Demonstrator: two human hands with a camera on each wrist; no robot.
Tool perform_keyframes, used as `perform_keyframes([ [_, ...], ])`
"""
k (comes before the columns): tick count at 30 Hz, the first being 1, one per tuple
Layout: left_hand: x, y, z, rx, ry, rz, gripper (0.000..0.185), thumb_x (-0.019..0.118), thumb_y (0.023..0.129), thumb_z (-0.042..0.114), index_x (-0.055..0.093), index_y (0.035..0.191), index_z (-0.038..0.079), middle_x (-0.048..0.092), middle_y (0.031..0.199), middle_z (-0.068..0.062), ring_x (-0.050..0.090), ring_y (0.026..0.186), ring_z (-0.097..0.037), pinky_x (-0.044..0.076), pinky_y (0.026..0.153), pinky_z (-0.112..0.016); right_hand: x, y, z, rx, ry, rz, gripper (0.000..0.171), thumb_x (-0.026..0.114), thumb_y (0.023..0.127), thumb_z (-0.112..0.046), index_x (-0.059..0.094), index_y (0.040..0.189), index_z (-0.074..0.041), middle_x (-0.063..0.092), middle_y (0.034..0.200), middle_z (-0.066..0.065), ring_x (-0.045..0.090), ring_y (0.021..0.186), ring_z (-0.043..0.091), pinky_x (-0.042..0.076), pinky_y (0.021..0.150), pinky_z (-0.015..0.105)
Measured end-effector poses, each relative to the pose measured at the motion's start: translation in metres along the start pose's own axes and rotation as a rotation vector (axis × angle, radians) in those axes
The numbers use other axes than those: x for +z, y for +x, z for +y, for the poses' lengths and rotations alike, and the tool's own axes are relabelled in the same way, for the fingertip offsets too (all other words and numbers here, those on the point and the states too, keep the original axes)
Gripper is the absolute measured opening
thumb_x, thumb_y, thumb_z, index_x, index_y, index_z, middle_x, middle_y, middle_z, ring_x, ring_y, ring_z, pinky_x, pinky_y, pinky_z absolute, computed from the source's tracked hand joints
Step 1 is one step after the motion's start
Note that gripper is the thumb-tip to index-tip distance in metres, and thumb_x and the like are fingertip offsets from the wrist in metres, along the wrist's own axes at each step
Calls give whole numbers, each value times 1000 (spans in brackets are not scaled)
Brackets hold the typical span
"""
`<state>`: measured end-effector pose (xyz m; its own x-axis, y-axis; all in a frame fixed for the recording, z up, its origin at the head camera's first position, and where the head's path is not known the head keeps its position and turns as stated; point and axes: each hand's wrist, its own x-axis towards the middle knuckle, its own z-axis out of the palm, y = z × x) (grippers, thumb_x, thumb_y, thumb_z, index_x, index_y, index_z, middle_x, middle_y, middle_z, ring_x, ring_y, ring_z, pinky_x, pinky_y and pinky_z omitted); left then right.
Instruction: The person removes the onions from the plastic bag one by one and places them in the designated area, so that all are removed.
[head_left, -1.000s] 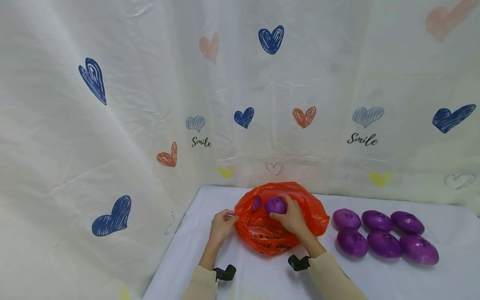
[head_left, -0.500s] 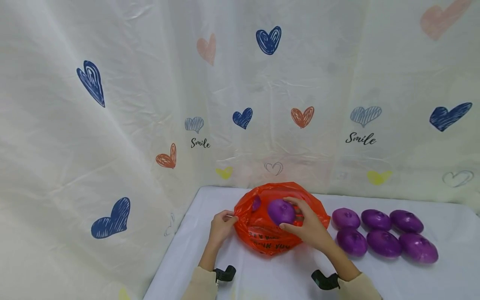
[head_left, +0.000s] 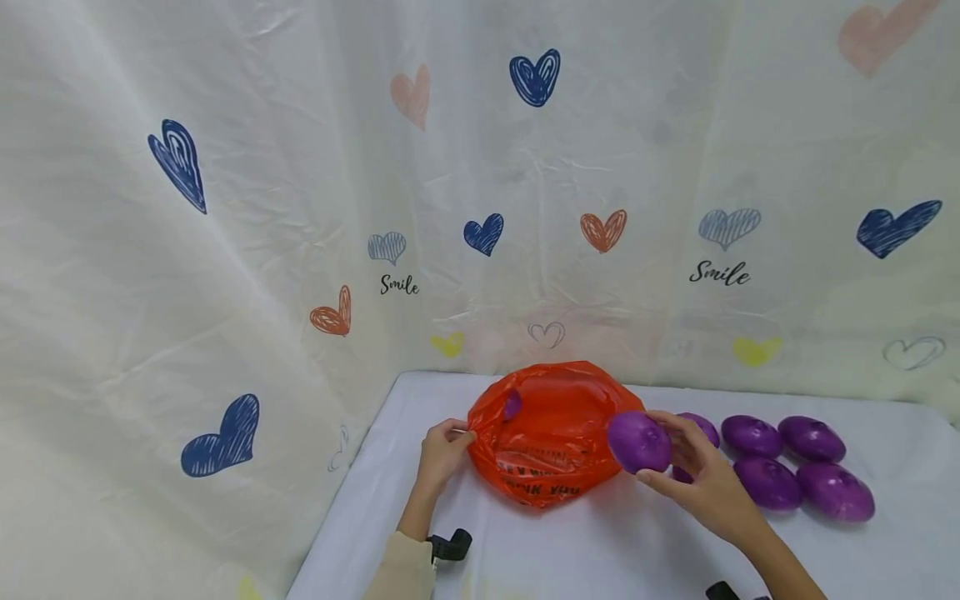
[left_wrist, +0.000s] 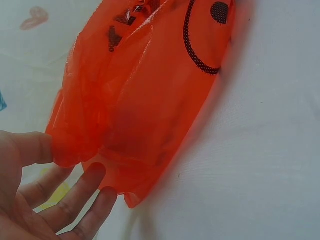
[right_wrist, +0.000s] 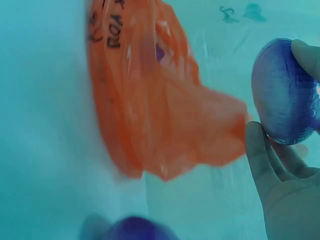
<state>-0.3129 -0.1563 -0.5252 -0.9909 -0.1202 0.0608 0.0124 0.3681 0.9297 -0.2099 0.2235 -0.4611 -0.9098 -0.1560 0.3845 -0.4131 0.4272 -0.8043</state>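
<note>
A red plastic bag [head_left: 525, 471] with dark lettering lies on the table, its mouth spread. My left hand [head_left: 442, 454] pinches the left edge of this bag; in the left wrist view, thumb and fingers [left_wrist: 80, 192] hold the thin plastic [left_wrist: 145, 100]. Inside the opening, part of a purple onion [head_left: 512, 405] shows at the left. Just right of the bag, my right hand [head_left: 708, 483] grips another purple onion [head_left: 637, 442] between thumb and fingers, lifted above the table. In the right wrist view this onion [right_wrist: 282, 92] is clear of the bag [right_wrist: 165, 115].
Several more purple onions [head_left: 836, 492] sit in two rows on the right of the white table [head_left: 525, 554]; my right hand partly covers the nearest ones. Behind the table hangs a pale curtain [head_left: 547, 275] printed with hearts.
My right hand has drawn the onion out of the bag's mouth and carried it right, towards the rows. The left hand has stayed at the bag's edge.
</note>
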Motion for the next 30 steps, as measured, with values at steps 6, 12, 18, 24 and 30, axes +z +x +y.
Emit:
perform_keyframes([
  [6,0,1,-1,-1,6,-5,18,70,93,18,74,105,5,76,92,-11,69,80,-21,55,68,-31,-27,-22,18,85,-45,57,78,80,88,-13,38,154,-15,44,135,-28,48,114,-20,46,86,3],
  [12,1,0,-3,2,4,-5,18,70,93,17,74,105,5,76,92,-13,69,81,-23,56,69,-32,-49,-40,43,146,-107,97,77,79,90,-16,37,155,-14,38,132,-36,44,110,-26,43,83,0],
  [18,1,0,-3,10,12,-2,18,70,92,17,74,105,5,76,91,-13,69,80,-24,53,66,-30,-63,-56,61,197,-186,82,78,78,91,-23,36,155,-10,36,127,-41,41,105,-30,45,78,2],
  [24,3,1,-5,8,17,1,17,70,93,17,74,104,5,76,90,-12,68,79,-22,54,66,-29,-76,-69,75,295,-250,16,80,78,91,-30,34,155,-10,44,132,-31,49,97,-20,53,72,15],
  [30,1,0,-4,9,16,-3,17,70,93,18,74,104,5,76,90,-12,68,79,-21,54,66,-29,-80,-83,90,233,-236,-31,73,78,91,-19,39,151,-5,35,122,-44,53,95,-17,55,73,19],
])
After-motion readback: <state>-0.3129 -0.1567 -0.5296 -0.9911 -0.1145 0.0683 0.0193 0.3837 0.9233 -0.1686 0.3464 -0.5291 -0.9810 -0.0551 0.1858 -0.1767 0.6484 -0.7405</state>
